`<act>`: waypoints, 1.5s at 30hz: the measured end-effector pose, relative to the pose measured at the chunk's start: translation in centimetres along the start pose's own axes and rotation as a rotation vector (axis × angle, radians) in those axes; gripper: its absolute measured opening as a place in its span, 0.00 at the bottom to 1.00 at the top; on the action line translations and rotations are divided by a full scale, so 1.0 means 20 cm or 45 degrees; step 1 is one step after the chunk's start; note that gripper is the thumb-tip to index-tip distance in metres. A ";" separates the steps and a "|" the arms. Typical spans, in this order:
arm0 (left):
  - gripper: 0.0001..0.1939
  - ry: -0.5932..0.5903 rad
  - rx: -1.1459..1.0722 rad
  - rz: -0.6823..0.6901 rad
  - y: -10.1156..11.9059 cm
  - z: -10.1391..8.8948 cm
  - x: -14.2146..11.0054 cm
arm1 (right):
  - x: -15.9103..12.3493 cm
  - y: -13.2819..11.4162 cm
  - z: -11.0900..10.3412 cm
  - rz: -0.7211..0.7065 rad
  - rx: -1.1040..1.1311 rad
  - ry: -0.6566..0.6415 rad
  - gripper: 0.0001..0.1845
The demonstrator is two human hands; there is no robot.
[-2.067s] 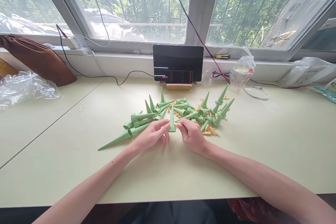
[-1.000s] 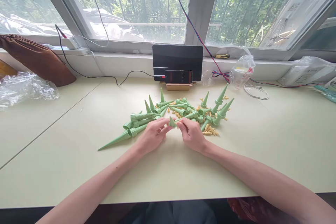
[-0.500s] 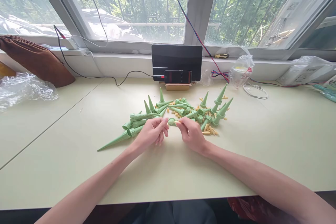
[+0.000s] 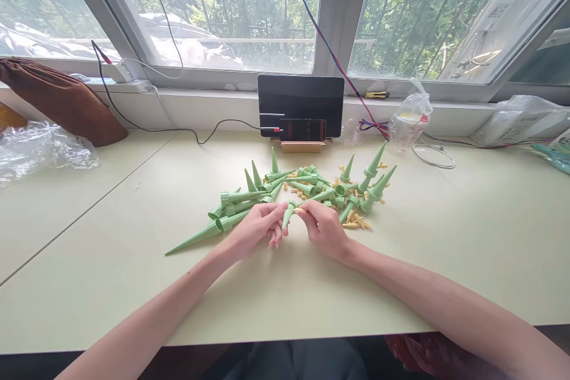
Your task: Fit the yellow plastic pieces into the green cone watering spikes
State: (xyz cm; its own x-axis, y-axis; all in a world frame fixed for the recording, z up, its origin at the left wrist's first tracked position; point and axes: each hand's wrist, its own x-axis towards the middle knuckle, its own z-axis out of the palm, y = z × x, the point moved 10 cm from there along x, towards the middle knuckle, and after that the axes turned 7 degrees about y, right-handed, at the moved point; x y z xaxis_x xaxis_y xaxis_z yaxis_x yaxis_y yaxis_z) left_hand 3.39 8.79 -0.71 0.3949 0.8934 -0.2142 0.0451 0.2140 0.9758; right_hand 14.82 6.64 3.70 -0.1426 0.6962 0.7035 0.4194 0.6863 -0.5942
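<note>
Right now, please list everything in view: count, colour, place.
Held cone: one, green, centre
Other cones: many, green, table middle
Pegs: many, yellow, among cones
Tablet: one, black, back
Phone: one, dark, before tablet
Stand: one, brown, below phone
Cutter: one, yellow, windowsill
Drawstring bag: one, brown, left
Plastic wraps: several, clear, sides
Cables: several, mixed, back
Charger: one, white, left
Edge item: one, teal, right
Windows: several, grey-framed, back
Table: one, pale, underneath
Hands: two, bare, at held cone

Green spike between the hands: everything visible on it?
The green spike looks like plastic: a tapering cone with a wider collar. It tilts tip-down toward the person, collar away. The right hand pinches a small yellow piece at the collar; whether inserted is unclear. The left hand is beside it, contact hard to tell.
</note>
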 end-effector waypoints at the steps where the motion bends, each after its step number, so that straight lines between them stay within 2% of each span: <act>1: 0.24 -0.003 0.003 0.006 0.00 0.00 0.00 | 0.00 0.00 0.00 0.000 -0.001 0.001 0.11; 16: 0.21 0.014 0.167 0.067 0.02 -0.01 -0.01 | 0.00 0.03 0.01 0.050 -0.005 -0.037 0.14; 22: 0.18 0.015 0.237 0.155 0.08 0.01 -0.03 | 0.00 0.03 0.02 0.076 0.006 -0.062 0.15; 38: 0.15 0.153 0.386 0.345 0.17 0.00 -0.06 | 0.00 0.04 0.02 0.125 0.045 -0.088 0.14; 45: 0.14 0.170 0.394 0.409 0.17 -0.01 -0.07 | 0.00 0.03 0.01 0.099 0.063 -0.070 0.14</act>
State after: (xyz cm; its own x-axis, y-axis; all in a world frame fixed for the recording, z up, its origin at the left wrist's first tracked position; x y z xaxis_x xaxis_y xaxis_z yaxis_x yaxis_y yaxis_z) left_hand 2.81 8.44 2.84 0.3130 0.9425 0.1170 0.2197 -0.1917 0.9565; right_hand 14.89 7.11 3.25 -0.1609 0.7573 0.6329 0.3865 0.6384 -0.6656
